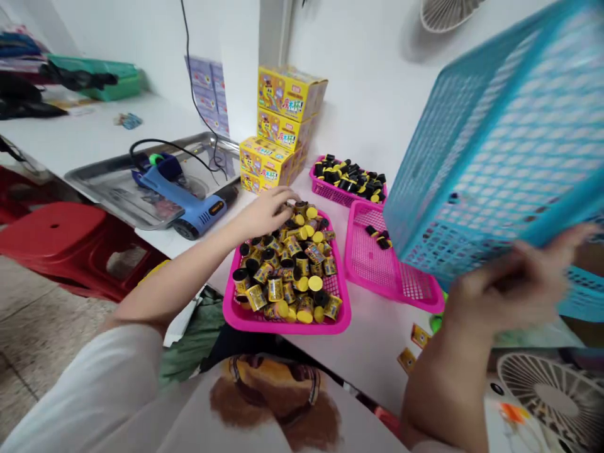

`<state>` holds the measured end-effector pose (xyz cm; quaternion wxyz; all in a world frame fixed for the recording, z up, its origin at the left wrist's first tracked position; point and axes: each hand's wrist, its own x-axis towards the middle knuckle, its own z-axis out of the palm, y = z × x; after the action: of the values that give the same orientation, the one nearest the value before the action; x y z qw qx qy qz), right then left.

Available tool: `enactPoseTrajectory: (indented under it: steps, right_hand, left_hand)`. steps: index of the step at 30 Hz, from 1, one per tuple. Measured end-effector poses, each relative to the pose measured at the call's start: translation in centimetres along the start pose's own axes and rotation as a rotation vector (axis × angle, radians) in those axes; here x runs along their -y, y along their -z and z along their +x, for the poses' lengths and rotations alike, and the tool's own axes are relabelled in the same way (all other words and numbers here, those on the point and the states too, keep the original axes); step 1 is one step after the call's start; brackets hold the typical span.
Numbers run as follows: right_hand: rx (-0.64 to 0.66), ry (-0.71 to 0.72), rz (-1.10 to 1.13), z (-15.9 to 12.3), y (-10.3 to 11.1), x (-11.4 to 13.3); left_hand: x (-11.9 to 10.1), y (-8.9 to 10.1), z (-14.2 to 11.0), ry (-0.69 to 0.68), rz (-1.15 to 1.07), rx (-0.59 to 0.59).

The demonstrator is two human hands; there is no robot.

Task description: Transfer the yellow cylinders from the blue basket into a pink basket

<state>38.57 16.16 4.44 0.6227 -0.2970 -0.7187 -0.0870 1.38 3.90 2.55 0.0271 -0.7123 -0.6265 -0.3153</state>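
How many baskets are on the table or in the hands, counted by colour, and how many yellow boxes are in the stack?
Pink baskets: 3, the near one under the left hand, the middle one and the far one
Blue basket: 1, tilted, held by the right hand
Yellow boxes: 3 visible
Total: 7

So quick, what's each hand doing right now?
Left hand: fingers curled down on the small cans at the far end of the pink tray; a firm hold cannot be told.
Right hand: closed on the tilted blue basket.
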Motion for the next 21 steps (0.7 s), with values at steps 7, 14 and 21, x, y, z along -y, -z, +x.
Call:
enactPoseTrajectory:
  steps: [7,14,21]
  right_hand:
    - [0.495,0.108,-0.233,-5.7,-1.0,-2.9]
    - [0.445,-0.015,-0.291,-11.3,-1.2,-2.3]
    - [0.368,-0.014,-0.178,-15.5,-0.7,-2.8]
  left_hand:
    - [3.1,-4.0,11.0,0.191,0.032,0.526]
    - [3.0,-1.4,10.2,0.025,-0.039,0.85]
    - [1.7,2.2,9.4,-0.021,-0.118,1.067]
